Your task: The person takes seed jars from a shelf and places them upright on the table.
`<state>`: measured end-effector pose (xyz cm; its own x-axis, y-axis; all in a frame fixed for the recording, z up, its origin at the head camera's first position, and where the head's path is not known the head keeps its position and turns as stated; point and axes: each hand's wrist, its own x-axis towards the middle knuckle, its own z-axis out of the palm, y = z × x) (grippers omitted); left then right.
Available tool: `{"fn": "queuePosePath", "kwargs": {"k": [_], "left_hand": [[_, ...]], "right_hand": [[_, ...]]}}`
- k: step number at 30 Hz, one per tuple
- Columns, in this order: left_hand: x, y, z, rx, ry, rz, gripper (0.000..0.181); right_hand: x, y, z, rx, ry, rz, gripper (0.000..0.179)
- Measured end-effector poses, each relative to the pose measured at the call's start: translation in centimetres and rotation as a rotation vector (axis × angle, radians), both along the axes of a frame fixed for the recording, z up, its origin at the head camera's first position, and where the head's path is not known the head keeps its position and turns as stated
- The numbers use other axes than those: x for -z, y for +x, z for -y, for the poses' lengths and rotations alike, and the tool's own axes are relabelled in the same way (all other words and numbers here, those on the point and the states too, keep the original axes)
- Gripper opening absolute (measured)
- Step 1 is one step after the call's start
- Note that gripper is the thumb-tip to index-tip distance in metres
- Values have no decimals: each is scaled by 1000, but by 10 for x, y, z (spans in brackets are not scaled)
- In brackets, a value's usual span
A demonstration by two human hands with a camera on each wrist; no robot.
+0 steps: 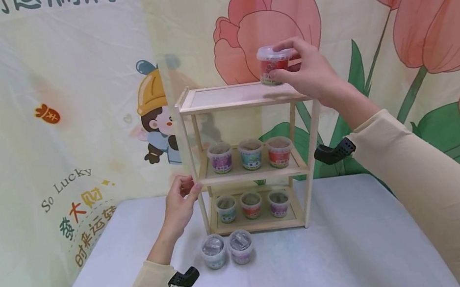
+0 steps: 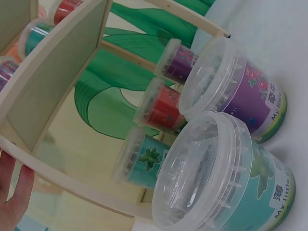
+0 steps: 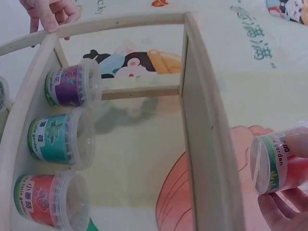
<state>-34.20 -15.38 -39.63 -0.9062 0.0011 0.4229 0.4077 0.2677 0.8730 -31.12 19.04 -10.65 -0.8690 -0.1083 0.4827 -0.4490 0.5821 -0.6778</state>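
My right hand (image 1: 310, 69) grips a small red-labelled plastic tub (image 1: 273, 65) with a clear lid, at the right end of the wooden rack's top shelf (image 1: 232, 96). In the right wrist view that tub (image 3: 276, 161) looks apart from the shelf board. My left hand (image 1: 180, 203) holds the rack's left post at middle-shelf height, thumb in front. On the middle shelf stand a purple tub (image 1: 221, 158), a teal tub (image 1: 251, 155) and a red tub (image 1: 279, 152). The bottom shelf bears a teal tub (image 1: 226, 209), a red tub (image 1: 251, 205) and a purple tub (image 1: 279, 204).
On the white tablecloth (image 1: 319, 264), in front of the rack, stand another teal tub (image 1: 214, 252) and another purple tub (image 1: 241, 247), side by side. Behind the table hangs a printed cloth (image 1: 96, 84) with tulips and a cartoon figure.
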Motion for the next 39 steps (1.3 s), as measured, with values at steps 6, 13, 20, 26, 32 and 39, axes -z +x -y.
{"fn": "queuePosePath", "kwargs": {"k": [6,13,20,26,32,39], "left_hand": [[-1,1,0,0,-8,7,32],[-4,3,-2,7,15,13,32],[1,-1,0,4,7,3,32],[0,-1,0,-2,1,1,32],[-2,1,-2,2,9,14,34],[-2,2,-2,6,23,15,34]], "right_hand": [[-2,26,-2,-43,25,-40,59],[13,52,-9,-97,44,-108,56],[47,73,-15,-164,20,-99,57],[87,82,-23,-217,38,-93,59],[137,84,-27,-230,38,-88,59],[195,78,-26,-256,-31,15,59]]}}
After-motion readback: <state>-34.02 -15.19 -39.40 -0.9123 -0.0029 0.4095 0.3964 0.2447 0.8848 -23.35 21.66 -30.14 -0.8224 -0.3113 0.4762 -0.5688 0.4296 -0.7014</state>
